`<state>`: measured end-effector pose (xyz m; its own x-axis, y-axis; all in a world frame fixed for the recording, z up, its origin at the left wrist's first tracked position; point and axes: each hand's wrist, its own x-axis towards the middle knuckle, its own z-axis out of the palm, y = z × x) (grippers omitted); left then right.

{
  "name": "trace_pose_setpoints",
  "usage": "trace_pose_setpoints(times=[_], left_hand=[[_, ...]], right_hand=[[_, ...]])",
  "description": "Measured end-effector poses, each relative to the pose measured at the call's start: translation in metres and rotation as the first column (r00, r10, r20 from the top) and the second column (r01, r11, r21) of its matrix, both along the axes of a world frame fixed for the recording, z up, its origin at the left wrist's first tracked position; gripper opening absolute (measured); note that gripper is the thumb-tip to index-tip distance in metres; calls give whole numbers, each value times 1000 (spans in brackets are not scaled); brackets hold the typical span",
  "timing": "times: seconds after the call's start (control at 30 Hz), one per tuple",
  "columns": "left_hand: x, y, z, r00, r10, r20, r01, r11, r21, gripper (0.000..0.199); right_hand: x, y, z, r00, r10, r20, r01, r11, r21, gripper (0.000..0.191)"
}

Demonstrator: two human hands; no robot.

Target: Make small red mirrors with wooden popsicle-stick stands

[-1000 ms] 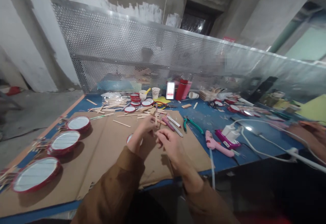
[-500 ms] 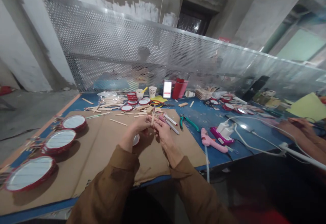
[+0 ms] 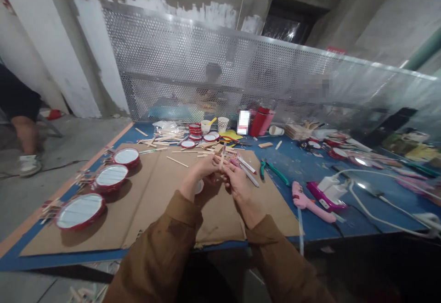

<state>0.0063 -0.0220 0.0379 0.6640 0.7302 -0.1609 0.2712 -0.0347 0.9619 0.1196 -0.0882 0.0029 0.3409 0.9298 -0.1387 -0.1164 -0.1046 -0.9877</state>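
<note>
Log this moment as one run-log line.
left hand gripping upright craft stick | right hand at same stick | beneath: cardboard sheet

Pale wooden craft stick [image 3: 222, 156] upright between my hands, top leaning slightly toward one o'clock. Narrow, flat, bare wood. Lower end hidden inside my fingers. Left hand [image 3: 205, 169] gripping from nine o'clock, right hand [image 3: 238, 182] from three o'clock, both closed in around stick.

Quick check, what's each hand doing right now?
Left hand: closed, holding a craft stick upright.
Right hand: closed, pinching the same stick's lower part.
</note>
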Motion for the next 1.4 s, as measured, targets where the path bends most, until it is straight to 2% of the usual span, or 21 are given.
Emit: trace_pose_setpoints(times=[0.17,0.3,0.57,0.83,0.9,0.97,1.07,1.1,1.13,1.17,1.23,1.27,1.33,1.4], left_hand=[[0,-3,8,995,78,-57,-75,996,58,7],[0,-4,7,990,107,-94,-102,993,57,8],[-3,0,1,997,43,-71,-40,999,36,9],[-4,-4,7,990,13,-143,-13,1000,-4,29],[-2,-4,6,983,63,-175,-59,998,27,37],[-2,-4,5,964,184,-193,-170,982,87,39],[-4,-1,6,915,379,-140,-348,915,204,22],[-7,1,8,887,450,-103,-413,873,260,17],[-11,3,10,848,527,-62,-482,814,324,16],[-15,5,12,786,618,-29,-559,730,393,16],[-25,10,14,627,779,12,-677,537,503,17],[-31,13,13,562,827,-1,-705,480,523,17],[-40,20,7,478,875,-76,-735,446,511,18],[-46,29,-4,468,874,-135,-739,470,482,17]], right_hand=[[-1,0,-6,998,-50,35,50,999,-8,32],[-1,1,-7,997,-77,29,77,997,-3,29],[3,4,-4,999,5,-33,-6,1000,-28,29],[3,6,2,997,18,-72,-26,994,-107,18],[6,3,4,998,17,-56,-25,991,-135,17],[10,-2,5,999,19,-38,-25,987,-161,16],[17,-16,6,996,84,26,-76,971,-229,18],[18,-22,6,990,131,61,-110,956,-272,19],[19,-28,6,979,179,94,-141,937,-319,20],[19,-35,6,967,223,119,-166,916,-364,21],[18,-46,8,952,274,139,-193,885,-425,22],[16,-51,10,948,286,142,-197,873,-447,23],[14,-59,15,935,318,154,-205,842,-498,23],[12,-63,21,923,346,167,-208,816,-539,24]])
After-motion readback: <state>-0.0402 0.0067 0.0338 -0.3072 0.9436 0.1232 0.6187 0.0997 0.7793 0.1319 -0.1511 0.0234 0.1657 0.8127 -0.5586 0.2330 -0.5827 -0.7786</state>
